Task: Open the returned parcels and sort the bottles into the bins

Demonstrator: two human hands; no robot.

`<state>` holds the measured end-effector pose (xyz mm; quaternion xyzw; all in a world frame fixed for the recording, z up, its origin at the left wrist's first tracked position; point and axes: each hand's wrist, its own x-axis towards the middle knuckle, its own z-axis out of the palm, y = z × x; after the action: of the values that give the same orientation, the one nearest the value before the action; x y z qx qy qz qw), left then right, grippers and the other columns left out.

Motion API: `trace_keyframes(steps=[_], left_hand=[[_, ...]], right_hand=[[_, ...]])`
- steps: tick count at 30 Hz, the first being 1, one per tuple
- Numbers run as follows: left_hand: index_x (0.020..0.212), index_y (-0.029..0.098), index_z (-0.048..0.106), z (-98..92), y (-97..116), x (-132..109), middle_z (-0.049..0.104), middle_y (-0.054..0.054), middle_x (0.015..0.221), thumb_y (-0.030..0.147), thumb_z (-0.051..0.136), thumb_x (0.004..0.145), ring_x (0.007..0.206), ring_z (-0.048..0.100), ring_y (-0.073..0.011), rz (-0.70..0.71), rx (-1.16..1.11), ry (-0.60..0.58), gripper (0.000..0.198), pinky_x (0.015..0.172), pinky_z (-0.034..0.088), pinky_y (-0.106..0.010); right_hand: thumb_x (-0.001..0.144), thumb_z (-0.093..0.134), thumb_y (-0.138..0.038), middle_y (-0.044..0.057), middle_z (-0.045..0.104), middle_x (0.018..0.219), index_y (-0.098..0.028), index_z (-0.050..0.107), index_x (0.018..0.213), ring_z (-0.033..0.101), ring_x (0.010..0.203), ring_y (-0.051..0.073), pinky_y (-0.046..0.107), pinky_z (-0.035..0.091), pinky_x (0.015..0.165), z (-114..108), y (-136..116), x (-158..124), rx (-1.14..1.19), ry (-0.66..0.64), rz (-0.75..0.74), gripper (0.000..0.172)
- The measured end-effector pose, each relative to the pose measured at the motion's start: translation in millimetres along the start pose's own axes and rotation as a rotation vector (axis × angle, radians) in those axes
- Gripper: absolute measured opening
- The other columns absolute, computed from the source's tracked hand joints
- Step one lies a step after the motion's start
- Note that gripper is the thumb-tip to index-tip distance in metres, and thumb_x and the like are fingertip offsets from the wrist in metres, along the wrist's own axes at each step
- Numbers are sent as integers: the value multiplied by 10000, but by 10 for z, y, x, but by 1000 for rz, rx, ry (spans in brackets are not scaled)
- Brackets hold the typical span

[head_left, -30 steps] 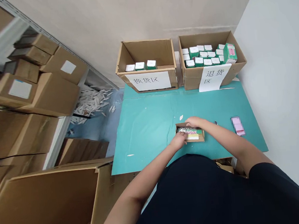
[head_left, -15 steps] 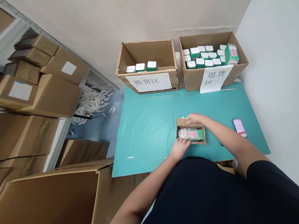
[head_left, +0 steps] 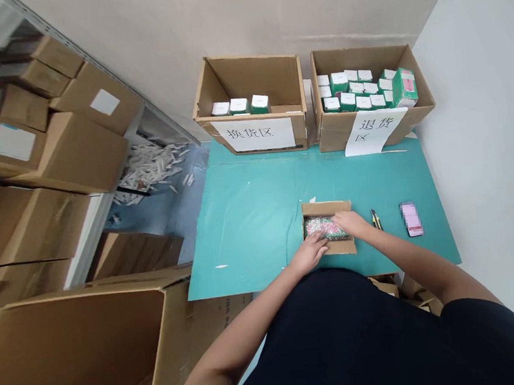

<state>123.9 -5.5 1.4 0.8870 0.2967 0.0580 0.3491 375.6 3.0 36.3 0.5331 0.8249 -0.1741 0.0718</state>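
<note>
"Where's the bubble-wrapped packet (head_left: 321,228)?"

"Flat inside the small cardboard box (head_left: 326,207), glossy and crinkled, with pink showing through."

"And the hands?"

"The left hand (head_left: 309,253) and right hand (head_left: 350,224) rest on it, half open. I can't quite tell if either grips."

"What's done?"

"Behind that box, 1 carton (head_left: 245,83) holds 3 small packs (head_left: 239,105), and another carton (head_left: 362,59) holds many more. The packet is wrapped, with a utility knife (head_left: 376,219) just to the box's right."

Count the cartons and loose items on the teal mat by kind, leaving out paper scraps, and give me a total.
Large open cartons: 2
Small open carton: 1
Yellow utility knife: 1
Blurred pink item: 1
Total: 5
</note>
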Motion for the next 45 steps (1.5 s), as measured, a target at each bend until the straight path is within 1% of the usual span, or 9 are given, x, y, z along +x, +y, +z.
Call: trace_keyframes(steps=[4, 7, 11, 18, 24, 30, 36, 41, 45], left_hand=[[1462, 174, 493, -24, -33, 279, 416, -187, 1587, 265, 707, 862, 1487, 371, -340, -113, 32, -61, 643, 1215, 328, -519], [1496, 166, 437, -41, -72, 427, 344, -214, 1624, 286, 824, 753, 1527, 277, -375, -156, 94, -128, 847, 1230, 275, -540], [1529, 172, 378, -84, -98, 555, 306, -228, 1638, 364, 886, 688, 1539, 242, -379, -160, 138, -175, 1001, 1235, 240, -529], [1500, 233, 452, -126, -21, 672, 501, -178, 1519, 361, 778, 823, 1440, 421, -359, -176, 228, -172, 762, 1195, 294, -514], [1395, 163, 554, -47, -68, 689, 490, -221, 1519, 222, 602, 929, 1422, 451, -343, -161, 279, -145, 472, 1161, 335, -519], [1391, 143, 540, -102, -77, 715, 501, -242, 1500, 301, 788, 784, 1416, 443, -379, -134, 268, -174, 675, 1146, 336, -502], [1385, 155, 554, -166, -8, 643, 563, -224, 1425, 274, 663, 864, 1338, 500, -369, -125, 236, -121, 545, 1099, 373, -509], [1430, 124, 511, -200, 71, 621, 546, -238, 1441, 468, 722, 828, 1346, 487, -402, -109, 234, -192, 725, 1116, 359, -521], [1345, 114, 577, -251, 149, 629, 615, -214, 1307, 316, 586, 926, 1234, 567, -361, -126, 268, -158, 465, 1050, 425, -483]], right_hand=[[960, 502, -102, 164, 698, 1082, -129, 640, 1247, 613, 1044, 276, 371, 436, 905, 146, -109, -223, -88, -53, 83, 319], [947, 459, -90, 222, 684, 1173, -97, 530, 1416, 584, 1106, 312, 437, 417, 952, 215, -191, -210, -149, -62, 175, 474], [943, 421, -92, 209, 708, 1117, -120, 453, 1498, 575, 1083, 313, 468, 399, 952, 252, -209, -129, -159, -130, 272, 557], [883, 487, -110, 212, 596, 1369, -188, 274, 1611, 494, 1253, 330, 588, 220, 1130, 351, -106, -175, -96, -141, 267, 763], [767, 633, -126, 215, 614, 1365, -235, 236, 1622, 498, 1300, 360, 660, 231, 1140, 506, 24, -91, -25, -178, 235, 949], [744, 680, -146, 231, 629, 1305, -171, 285, 1604, 512, 1290, 369, 613, 235, 1157, 458, 47, -102, -69, -154, 175, 947], [777, 661, -245, 205, 623, 1239, -113, 218, 1615, 522, 1231, 352, 510, 349, 1090, 250, 128, -263, -2, -114, 5, 957], [806, 620, -231, 184, 606, 1220, -140, 279, 1597, 522, 1178, 334, 495, 397, 1027, 172, 227, -379, 67, -42, -114, 865], [823, 612, -229, 196, 596, 1243, -147, 362, 1562, 521, 1177, 337, 514, 406, 1022, 152, 243, -422, 93, -2, -156, 784]])
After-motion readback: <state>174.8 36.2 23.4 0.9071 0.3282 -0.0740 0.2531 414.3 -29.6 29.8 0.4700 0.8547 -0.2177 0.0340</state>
